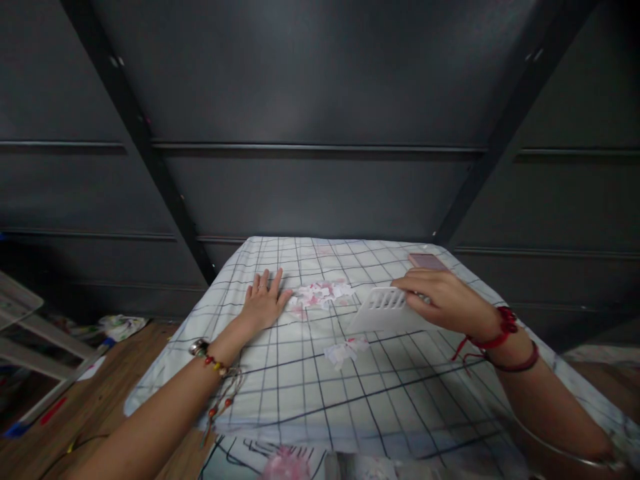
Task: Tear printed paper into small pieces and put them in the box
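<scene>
My left hand (265, 301) lies flat with fingers spread on the white checked cloth (290, 393). Close to its thumb is a pile of small white and pink scraps (323, 293). Pinched in my right hand (440, 299) is the slotted edge of a thin white plate (383, 310), held tilted over the cloth; its exact kind is unclear. A smaller cluster of scraps (346, 351) sits nearer me, below the plate. Just beyond my right hand rests a flat pink phone-like object (426, 261), partly covered by the hand.
A dark panelled wall (320, 193) stands behind the table. At the near edge are a blurred pink bundle (287, 463) and some clear packets (370, 467). To the left, a pale metal frame (45, 360) stands on the wooden floor (135, 360).
</scene>
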A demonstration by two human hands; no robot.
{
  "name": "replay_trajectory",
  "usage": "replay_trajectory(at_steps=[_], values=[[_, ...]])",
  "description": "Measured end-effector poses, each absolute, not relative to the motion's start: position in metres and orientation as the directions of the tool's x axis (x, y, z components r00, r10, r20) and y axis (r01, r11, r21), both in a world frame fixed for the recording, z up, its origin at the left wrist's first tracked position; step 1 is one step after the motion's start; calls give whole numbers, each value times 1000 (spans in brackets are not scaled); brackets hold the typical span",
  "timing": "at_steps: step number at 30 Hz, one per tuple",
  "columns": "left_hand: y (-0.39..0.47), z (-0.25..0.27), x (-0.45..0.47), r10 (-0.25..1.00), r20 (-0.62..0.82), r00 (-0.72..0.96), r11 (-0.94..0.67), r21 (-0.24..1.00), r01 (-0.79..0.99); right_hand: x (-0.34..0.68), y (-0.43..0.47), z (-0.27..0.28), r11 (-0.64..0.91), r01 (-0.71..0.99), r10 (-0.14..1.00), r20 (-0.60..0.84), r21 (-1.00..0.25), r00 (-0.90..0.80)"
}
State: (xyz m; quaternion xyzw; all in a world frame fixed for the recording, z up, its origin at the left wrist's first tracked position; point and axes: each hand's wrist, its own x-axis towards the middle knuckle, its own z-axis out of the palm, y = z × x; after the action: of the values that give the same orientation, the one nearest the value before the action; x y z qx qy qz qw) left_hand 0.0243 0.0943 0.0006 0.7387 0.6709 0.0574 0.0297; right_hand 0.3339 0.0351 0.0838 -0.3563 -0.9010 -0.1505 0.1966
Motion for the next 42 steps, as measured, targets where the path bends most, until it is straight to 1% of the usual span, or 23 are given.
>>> replay_trajectory(at_steps=[3, 6, 8, 10, 14, 15, 19, 22, 26, 29, 34, 36, 38, 40, 42], values=[[91, -1, 26, 991, 96, 97, -108, 120, 987, 332, 23, 89, 697, 705, 609, 410, 132, -679], [87, -1, 26, 986, 127, 105, -119, 103, 988, 330, 6, 92, 716, 683, 580, 421, 146, -698], [83, 1, 25, 988, 116, 105, -116, 90, 989, 329, -4, 93, 718, 679, 556, 459, 156, -693], [76, 3, 23, 991, 90, 101, -109, 93, 990, 327, -11, 90, 698, 697, 561, 479, 165, -675], [46, 7, 15, 991, 51, 124, -130, 122, 984, 318, -21, 81, 669, 725, 624, 407, 163, -667], [37, 8, 13, 988, 46, 144, -148, 105, 983, 315, -24, 79, 674, 721, 626, 393, 164, -674], [3, 9, 7, 973, 26, 231, -231, -32, 973, 300, -38, 78, 694, 698, 602, 389, 176, -697], [-10, 9, 5, 969, 5, 246, -245, -67, 967, 291, -42, 84, 707, 682, 575, 410, 188, -708], [-14, 9, 4, 967, 29, 253, -251, -59, 966, 283, -36, 89, 720, 657, 536, 424, 221, -730], [-14, 8, 3, 966, 58, 251, -249, -44, 968, 282, -29, 88, 751, 612, 498, 395, 248, -772], [-14, 5, 1, 959, 96, 268, -266, -36, 963, 294, -30, 87, 801, 570, 496, 330, 184, -804], [-14, 4, 1, 957, 102, 271, -269, -34, 962, 299, -32, 89, 793, 582, 503, 346, 179, -792], [-15, 4, 2, 957, 101, 272, -271, -24, 962, 302, -33, 89, 771, 607, 508, 392, 191, -767], [-16, 5, 5, 956, 83, 280, -280, -7, 960, 301, -32, 88, 743, 632, 511, 423, 220, -748], [-20, 7, 9, 954, 46, 295, -296, 14, 955, 300, -31, 84, 731, 632, 509, 413, 256, -755]])
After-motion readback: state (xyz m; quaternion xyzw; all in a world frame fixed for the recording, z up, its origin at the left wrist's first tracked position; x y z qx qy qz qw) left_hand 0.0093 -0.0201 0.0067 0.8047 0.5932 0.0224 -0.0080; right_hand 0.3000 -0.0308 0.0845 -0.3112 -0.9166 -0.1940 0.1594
